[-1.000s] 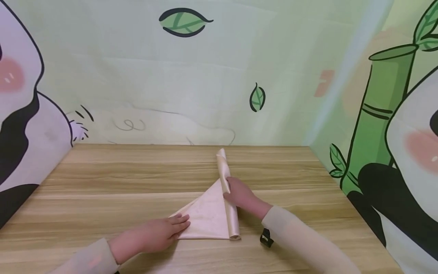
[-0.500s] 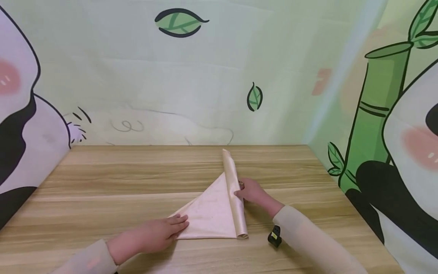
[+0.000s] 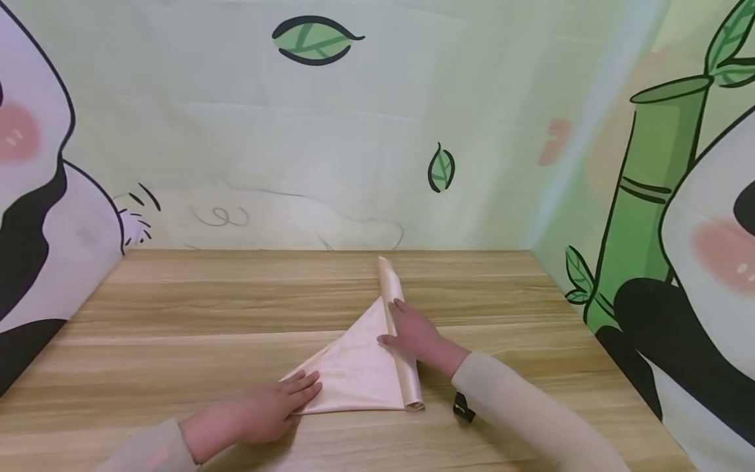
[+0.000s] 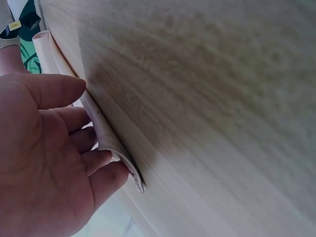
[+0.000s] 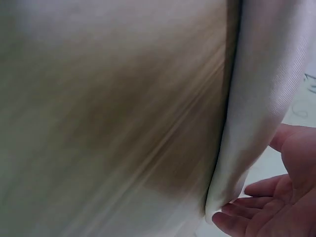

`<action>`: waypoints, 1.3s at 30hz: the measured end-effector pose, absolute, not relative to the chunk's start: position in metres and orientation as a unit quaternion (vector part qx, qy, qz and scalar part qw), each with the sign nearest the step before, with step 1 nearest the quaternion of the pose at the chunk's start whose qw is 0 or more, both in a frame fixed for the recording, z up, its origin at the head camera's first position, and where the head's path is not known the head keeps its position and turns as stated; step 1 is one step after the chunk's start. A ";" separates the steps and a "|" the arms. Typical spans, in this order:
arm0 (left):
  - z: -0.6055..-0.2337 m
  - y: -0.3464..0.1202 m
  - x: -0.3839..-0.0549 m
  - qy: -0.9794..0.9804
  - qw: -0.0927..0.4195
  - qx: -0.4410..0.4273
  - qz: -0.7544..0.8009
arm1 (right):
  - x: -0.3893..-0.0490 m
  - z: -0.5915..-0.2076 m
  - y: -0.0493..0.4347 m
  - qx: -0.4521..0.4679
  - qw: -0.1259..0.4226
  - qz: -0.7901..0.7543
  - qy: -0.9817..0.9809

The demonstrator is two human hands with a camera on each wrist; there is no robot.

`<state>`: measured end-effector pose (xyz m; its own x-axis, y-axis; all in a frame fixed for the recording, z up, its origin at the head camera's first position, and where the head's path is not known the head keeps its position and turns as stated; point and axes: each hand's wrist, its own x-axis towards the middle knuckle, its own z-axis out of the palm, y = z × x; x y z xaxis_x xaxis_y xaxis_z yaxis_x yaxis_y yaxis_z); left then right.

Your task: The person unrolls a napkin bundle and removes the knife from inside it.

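Note:
A pale pink, satiny cloth lies on the wooden table as a folded triangle, its right side wound into a long narrow roll. My left hand rests on the triangle's left corner, fingers extended over the fabric; the left wrist view has its fingertips at the cloth's edge. Across the middle of the roll lies my right hand, thumb and fingers spread and reaching over to its left side. From the right wrist, relaxed fingers touch the end of the shiny roll.
The wooden table runs back to a printed backdrop with leaves, bamboo and pandas. A small black device shows under the right wrist.
My right hand has moved from the roll's right side to lie over its top. The roll's far end shifted right, then back left. My left hand has slid slightly left.

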<state>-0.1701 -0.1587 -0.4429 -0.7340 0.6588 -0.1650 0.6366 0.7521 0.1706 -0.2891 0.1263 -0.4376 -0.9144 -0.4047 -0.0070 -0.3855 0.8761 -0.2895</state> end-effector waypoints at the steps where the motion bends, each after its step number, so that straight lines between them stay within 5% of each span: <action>1: -0.443 -0.160 -0.170 0.929 0.106 0.350 0.052 | -0.289 -0.438 0.124 -0.203 0.042 -0.143 0.968; 23: -0.459 -0.202 -0.169 0.931 0.076 0.348 0.079 | -0.301 -0.435 0.146 -0.220 0.108 -0.318 0.916; 33: -0.427 -0.197 -0.185 0.921 0.190 0.313 0.134 | -0.299 -0.435 0.151 -0.240 0.096 -0.243 0.935; 39: -0.416 -0.170 -0.190 0.925 0.126 0.344 0.098 | -0.299 -0.428 0.146 -0.236 0.078 -0.266 0.931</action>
